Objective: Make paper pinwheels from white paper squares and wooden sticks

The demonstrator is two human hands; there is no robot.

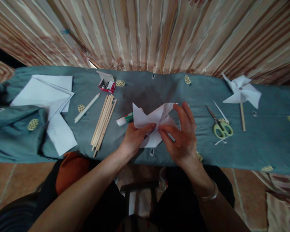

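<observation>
A white paper pinwheel [152,138] with folded blades is held over the middle of the cloth-covered table. My left hand [132,137] grips it from the left, the thumb pressed close to its centre. With thumb and forefinger my right hand [180,138] pinches at the centre from the right, its other fingers raised. Whether a small pin sits between those fingertips cannot be made out. Partly hidden behind the paper lies a glue tube [125,119] with a white cap and green label.
Left of my hands are wooden sticks [103,124], a white pen [87,108], an open red box [107,84] of metal pins and white paper sheets [43,91]. To the right lie green-handled scissors [222,129], paper strips [219,111] and a pinwheel on a stick [241,91]. A curtain hangs behind.
</observation>
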